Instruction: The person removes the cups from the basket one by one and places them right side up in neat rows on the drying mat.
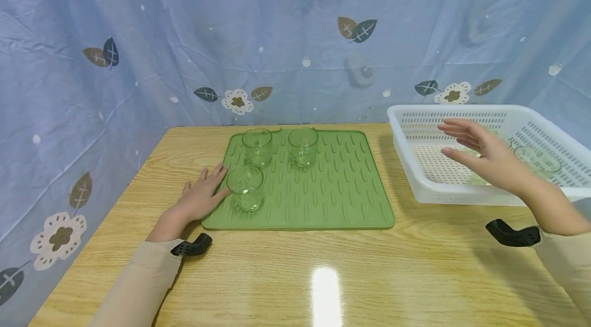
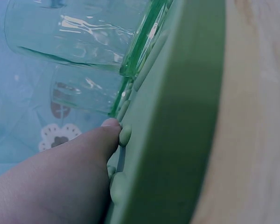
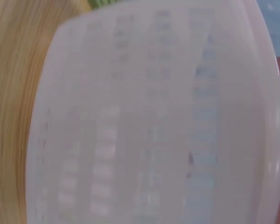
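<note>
Three clear glasses stand on a green ridged mat (image 1: 341, 198): a front left glass (image 1: 245, 188), a back left glass (image 1: 257, 147) and another back glass (image 1: 303, 147). My left hand (image 1: 198, 201) rests with spread fingers at the mat's left edge. Its thumb (image 2: 79, 163) touches the ridged surface, close by the front left glass. Over a white plastic basket (image 1: 427, 193) hovers my right hand (image 1: 496, 160), fingers extended, thumb apart, holding nothing. Inside the basket lies a clear glass (image 1: 537, 160), with more glassware partly hidden behind that hand.
A wooden table (image 1: 258, 275) carries the mat and the basket. Blue patterned cloth (image 1: 295, 50) hangs behind and along both sides. The basket's slotted wall (image 3: 144, 112) fills most of the right wrist view.
</note>
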A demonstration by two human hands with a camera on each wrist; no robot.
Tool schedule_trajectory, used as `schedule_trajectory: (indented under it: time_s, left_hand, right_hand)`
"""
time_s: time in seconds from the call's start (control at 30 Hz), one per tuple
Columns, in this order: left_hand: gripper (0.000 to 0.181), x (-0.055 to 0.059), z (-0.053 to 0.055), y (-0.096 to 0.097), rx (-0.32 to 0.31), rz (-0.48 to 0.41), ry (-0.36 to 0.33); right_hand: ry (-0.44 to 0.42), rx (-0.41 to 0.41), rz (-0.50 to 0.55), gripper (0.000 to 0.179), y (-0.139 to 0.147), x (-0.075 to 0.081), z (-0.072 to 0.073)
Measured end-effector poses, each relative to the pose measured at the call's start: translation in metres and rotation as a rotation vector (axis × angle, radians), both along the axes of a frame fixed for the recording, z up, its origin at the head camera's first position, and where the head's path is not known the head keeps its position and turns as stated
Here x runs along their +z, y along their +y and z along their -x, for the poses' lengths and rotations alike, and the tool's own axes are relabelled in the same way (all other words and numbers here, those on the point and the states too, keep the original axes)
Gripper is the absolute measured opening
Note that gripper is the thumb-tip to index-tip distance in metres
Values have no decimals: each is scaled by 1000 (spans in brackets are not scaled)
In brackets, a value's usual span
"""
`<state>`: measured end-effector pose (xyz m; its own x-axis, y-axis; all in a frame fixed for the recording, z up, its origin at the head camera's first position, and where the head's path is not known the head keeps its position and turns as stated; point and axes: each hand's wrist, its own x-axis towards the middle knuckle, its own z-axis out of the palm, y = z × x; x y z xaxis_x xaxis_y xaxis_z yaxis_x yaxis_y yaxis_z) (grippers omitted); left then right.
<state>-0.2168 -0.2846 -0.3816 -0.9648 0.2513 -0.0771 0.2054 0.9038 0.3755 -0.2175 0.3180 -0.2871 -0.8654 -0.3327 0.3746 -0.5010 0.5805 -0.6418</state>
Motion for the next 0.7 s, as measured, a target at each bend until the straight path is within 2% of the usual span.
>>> schedule_trajectory:
  time_s: [0.1, 0.23, 0.37, 0.7]
  left_hand:
    - [74, -1, 0, -1, -1, 1, 0]
    - [74, -1, 0, -2, -1, 2, 1]
    - [74, 0, 0, -2, 3, 1, 5]
    - [75, -2, 1, -1, -2, 1, 7]
  right_hand:
    - [-25, -29, -58, 64, 15, -1, -1]
    - [-100, -93, -177, 72, 34, -1, -4]
    - [-164, -128, -247, 77, 48, -3, -2]
    - [-226, -205, -456, 79, 72, -6, 1]
